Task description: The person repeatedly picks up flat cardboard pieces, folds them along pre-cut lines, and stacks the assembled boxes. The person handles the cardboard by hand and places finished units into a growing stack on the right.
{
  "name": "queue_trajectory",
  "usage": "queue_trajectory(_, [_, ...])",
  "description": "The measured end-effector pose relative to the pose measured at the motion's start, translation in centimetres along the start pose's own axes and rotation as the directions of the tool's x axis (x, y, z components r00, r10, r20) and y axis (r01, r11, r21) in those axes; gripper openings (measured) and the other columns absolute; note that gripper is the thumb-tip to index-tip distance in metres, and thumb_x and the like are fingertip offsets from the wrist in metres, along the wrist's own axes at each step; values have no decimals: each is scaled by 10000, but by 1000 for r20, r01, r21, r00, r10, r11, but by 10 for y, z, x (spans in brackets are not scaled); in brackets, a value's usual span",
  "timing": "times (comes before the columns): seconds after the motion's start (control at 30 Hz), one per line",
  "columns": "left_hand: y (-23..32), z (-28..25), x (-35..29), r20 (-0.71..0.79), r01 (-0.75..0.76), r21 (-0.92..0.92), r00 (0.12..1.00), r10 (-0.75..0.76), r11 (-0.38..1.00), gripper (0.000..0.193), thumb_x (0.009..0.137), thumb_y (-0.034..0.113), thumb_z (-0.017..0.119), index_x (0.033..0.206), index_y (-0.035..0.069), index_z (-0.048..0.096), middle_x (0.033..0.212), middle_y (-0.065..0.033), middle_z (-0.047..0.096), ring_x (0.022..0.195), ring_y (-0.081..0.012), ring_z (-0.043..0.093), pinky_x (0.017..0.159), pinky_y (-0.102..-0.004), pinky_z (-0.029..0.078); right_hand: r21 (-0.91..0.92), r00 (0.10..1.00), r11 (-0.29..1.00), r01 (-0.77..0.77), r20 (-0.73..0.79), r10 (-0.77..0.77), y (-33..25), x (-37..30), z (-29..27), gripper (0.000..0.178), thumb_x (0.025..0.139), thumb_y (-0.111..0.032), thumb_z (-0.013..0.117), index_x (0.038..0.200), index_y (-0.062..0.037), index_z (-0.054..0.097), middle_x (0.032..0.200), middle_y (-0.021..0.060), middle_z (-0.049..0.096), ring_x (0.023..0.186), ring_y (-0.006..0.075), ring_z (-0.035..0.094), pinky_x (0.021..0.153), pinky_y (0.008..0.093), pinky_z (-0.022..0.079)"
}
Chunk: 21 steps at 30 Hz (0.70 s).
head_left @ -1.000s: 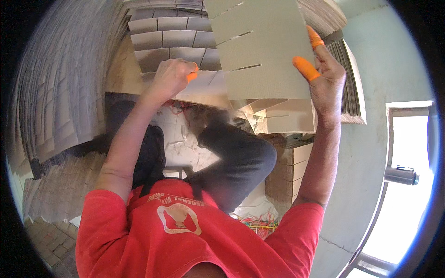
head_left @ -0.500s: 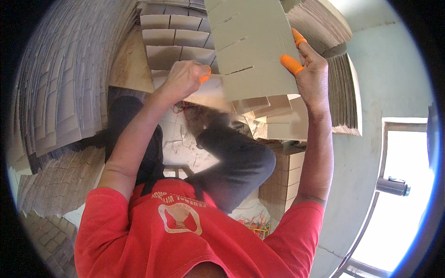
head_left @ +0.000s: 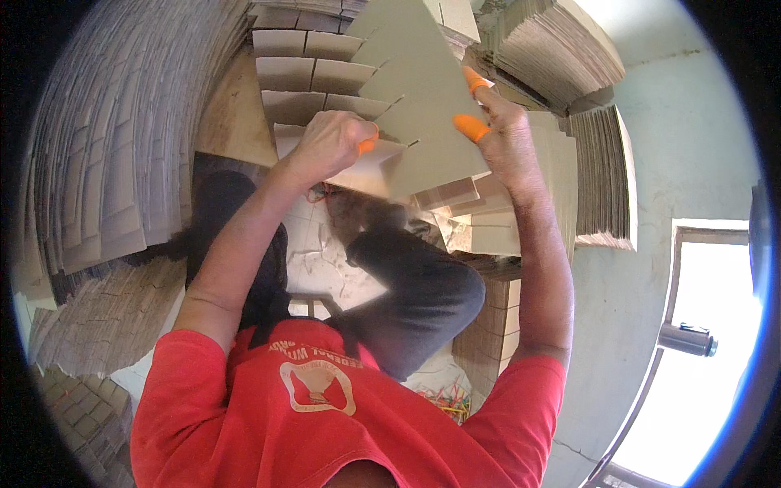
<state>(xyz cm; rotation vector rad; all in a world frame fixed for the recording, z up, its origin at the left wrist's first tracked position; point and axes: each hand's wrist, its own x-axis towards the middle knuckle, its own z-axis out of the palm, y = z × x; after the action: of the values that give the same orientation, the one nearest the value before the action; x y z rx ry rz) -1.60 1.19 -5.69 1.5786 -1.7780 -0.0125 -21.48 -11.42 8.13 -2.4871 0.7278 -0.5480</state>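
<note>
My right hand (head_left: pixel 506 134), with orange covers on its thumb and a finger, grips the right edge of a large slotted cardboard sheet (head_left: pixel 427 89). The sheet is tilted, its slotted left edge meeting several cardboard strips (head_left: pixel 342 76) that stand in rows. The slots lie partly over the strips' ends. My left hand (head_left: pixel 332 145) is closed, an orange cover on its thumb or finger, around the nearest cardboard strip (head_left: pixel 370 172) beside the sheet's lower left edge. Its fingertips are partly hidden.
Tall cardboard stacks (head_left: pixel 122 122) fill the left side. More stacks (head_left: pixel 557 53) stand at the far right, with another pile (head_left: pixel 602 175) by the wall. Loose cardboard pieces (head_left: pixel 447 195) lie under the sheet. A bright window (head_left: pixel 700 390) is at right; coloured ties (head_left: pixel 447 400) lie on the floor.
My right hand has brought the sheet left and slightly down, so its slotted edge now meets the standing strips. My left hand has shifted slightly right and down.
</note>
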Motion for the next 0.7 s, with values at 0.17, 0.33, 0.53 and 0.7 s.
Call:
queue_trajectory(0.17, [0, 1, 2, -15, 11, -14, 1000, -12, 1000, 106, 778, 128, 703, 814, 42, 652, 758, -180, 649, 733, -374, 651, 623, -460, 505, 7, 984, 999, 52, 168, -52, 17, 6, 33, 402, 813, -4, 669, 1205, 6, 579, 947, 219, 678, 819, 295, 664, 741, 378, 524])
queue_trajectory(0.33, [2, 2, 6, 37, 17, 43, 999, -18, 999, 117, 771, 136, 712, 830, 47, 667, 778, -165, 658, 754, -364, 653, 650, -459, 507, -432, 866, 894, 121, 485, 117, 22, -15, 80, 511, 844, -89, 647, 1327, -32, 490, 951, 240, 678, 882, 404, 669, 744, 465, 530])
queue_trajectory(0.53, [17, -18, 4, -17, 18, -8, 1000, -19, 1000, 303, 751, 156, 760, 1027, 53, 691, 925, -143, 684, 875, -313, 658, 764, -406, 523, -408, 989, 902, -144, -97, 113, 43, -32, 45, 570, 846, -267, 705, 1354, -110, 500, 1004, 152, 694, 868, 354, 670, 741, 450, 540])
queue_trajectory(0.7, [25, -42, -10, -157, -20, 54, 987, 28, 998, 443, 723, 138, 787, 1136, 38, 660, 1015, -144, 680, 914, -307, 641, 810, -397, 517, -698, 825, 465, -545, -546, 148, 179, -132, -27, 541, 845, -302, 711, 1315, -130, 504, 1107, 119, 637, 1028, 339, 605, 848, 443, 507])
